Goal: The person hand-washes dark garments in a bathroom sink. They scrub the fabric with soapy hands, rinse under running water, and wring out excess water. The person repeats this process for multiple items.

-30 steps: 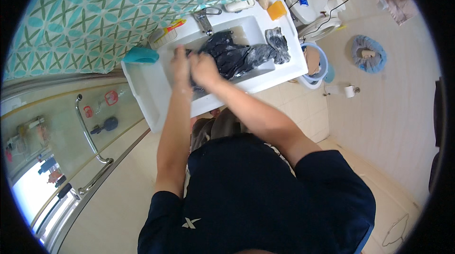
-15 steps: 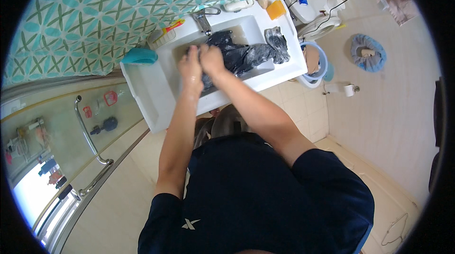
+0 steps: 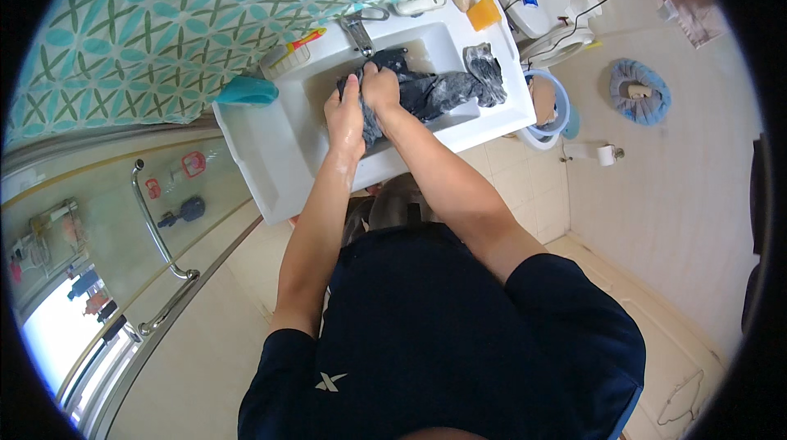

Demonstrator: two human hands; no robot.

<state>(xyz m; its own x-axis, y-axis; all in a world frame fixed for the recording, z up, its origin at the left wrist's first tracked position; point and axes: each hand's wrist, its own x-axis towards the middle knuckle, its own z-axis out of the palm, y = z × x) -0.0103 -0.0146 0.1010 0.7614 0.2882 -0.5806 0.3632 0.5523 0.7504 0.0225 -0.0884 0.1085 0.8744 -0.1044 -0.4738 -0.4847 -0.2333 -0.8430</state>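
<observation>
Cloth (image 3: 428,94) bunched between my left hand (image 3: 348,122) and right hand (image 3: 381,91), both part-closed, gripping it; rest trails right of them across sink (image 3: 279,145). Probably rubbing step; next move likely calls for regripping a fresh patch.

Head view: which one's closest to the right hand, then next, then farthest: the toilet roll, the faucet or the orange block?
1. Faucet: just beyond the right hand, slightly left.
2. Orange block: far right corner of the sink.
3. Toilet roll: off right, past the sink.
</observation>
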